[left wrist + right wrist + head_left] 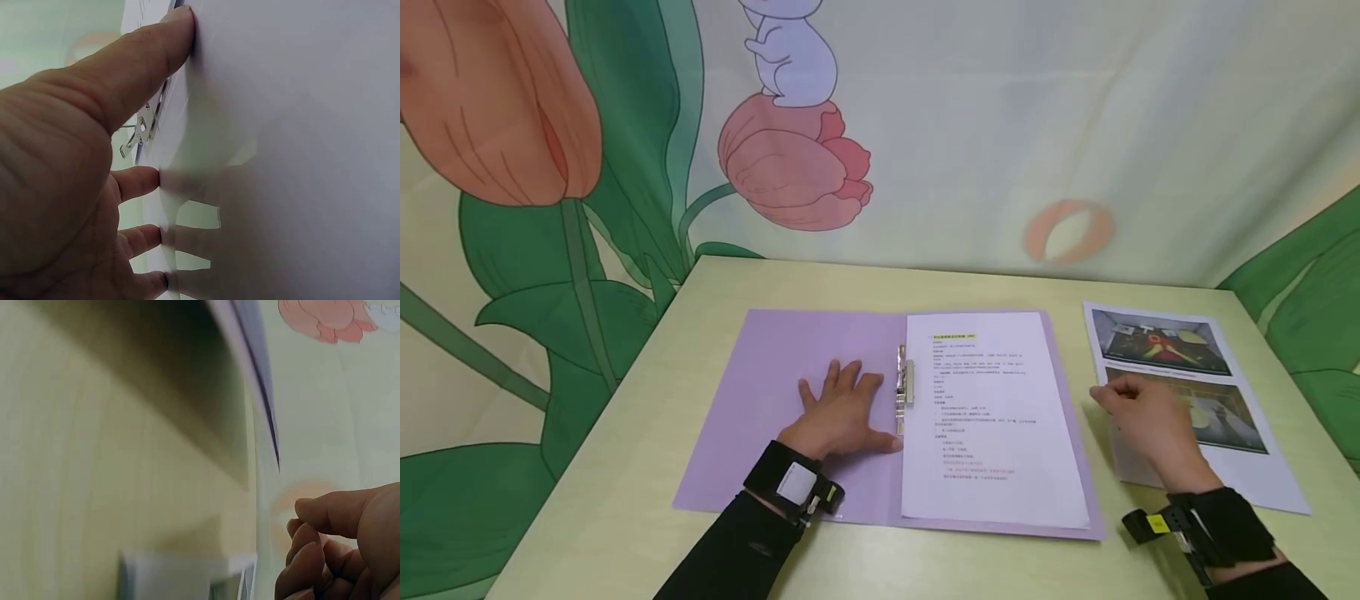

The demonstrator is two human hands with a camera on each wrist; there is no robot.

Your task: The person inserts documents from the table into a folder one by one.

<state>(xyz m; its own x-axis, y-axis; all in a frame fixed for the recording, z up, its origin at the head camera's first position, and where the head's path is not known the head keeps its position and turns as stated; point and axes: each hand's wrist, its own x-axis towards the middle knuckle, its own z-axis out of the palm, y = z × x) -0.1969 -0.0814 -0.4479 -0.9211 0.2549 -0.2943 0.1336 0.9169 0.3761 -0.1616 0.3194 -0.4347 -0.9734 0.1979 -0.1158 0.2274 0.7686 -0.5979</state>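
Left grip (835, 410) is spread, right grip (1156, 421) curled empty; the folder (775, 367), probably light and flexible, is best edge-held.

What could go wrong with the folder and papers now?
The left hand has its thumb close to the metal clip, so it might get pinched. The right hand is over the picture sheet and could nudge it crooked. The purple folder looks raised along its right side, so that side might flop.

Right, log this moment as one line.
left hand: spread on open purple folder | right hand: curled, holding nothing, by photo sheet | text page: on folder's right side
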